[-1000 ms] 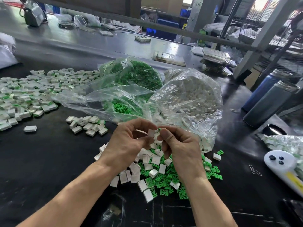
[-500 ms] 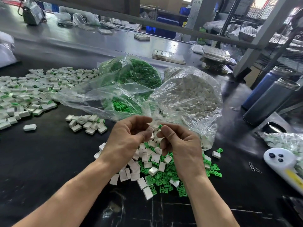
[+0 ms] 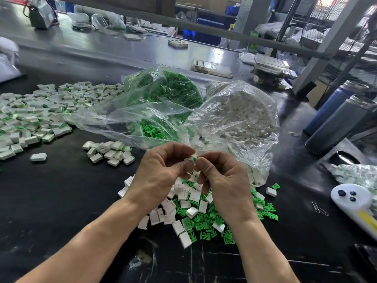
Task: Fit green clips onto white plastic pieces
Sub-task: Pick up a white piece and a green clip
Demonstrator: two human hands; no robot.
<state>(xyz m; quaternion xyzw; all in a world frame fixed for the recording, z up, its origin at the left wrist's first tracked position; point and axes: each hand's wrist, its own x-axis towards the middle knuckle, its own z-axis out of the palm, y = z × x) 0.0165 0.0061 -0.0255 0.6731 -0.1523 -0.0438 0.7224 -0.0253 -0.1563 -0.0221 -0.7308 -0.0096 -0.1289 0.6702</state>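
I see a white plastic piece (image 3: pixel 188 159) pinched in my left hand (image 3: pixel 161 172), with a green clip (image 3: pixel 195 159) touching its right edge, pinched in my right hand (image 3: pixel 222 178). Both sets of fingers curl tight above the loose pile (image 3: pixel 195 211) on the table (image 3: pixel 61 201). No writing is legible anywhere.

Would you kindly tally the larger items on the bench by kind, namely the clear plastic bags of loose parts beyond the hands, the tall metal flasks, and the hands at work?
Clear bags of loose parts: 2, one of green clips, one of white pieces
Tall metal flasks: 2, blue, grey
Hands: 2, left hand, right hand
Total: 6
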